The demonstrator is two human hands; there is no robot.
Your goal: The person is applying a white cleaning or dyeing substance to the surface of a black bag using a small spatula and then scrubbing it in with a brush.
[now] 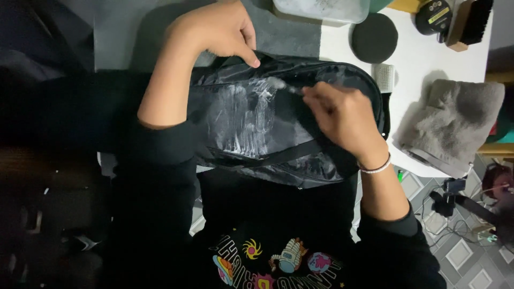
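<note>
**Foam worked into a black bag at a white table**

A white table (423, 59) over grey patterned floor tiles (460, 251) carries a black nylon bag (278, 128), streaked with white foam. The left hand (217, 29) pinches the bag's upper edge between thumb and fingers. The right hand (342, 115), fingers pressed together, grips a small brush (278, 84) against the foamy panel. Nearby: a grey towel (455, 123), a round black sponge (374, 37), a round tin (433, 16) with a yellow label.
</note>
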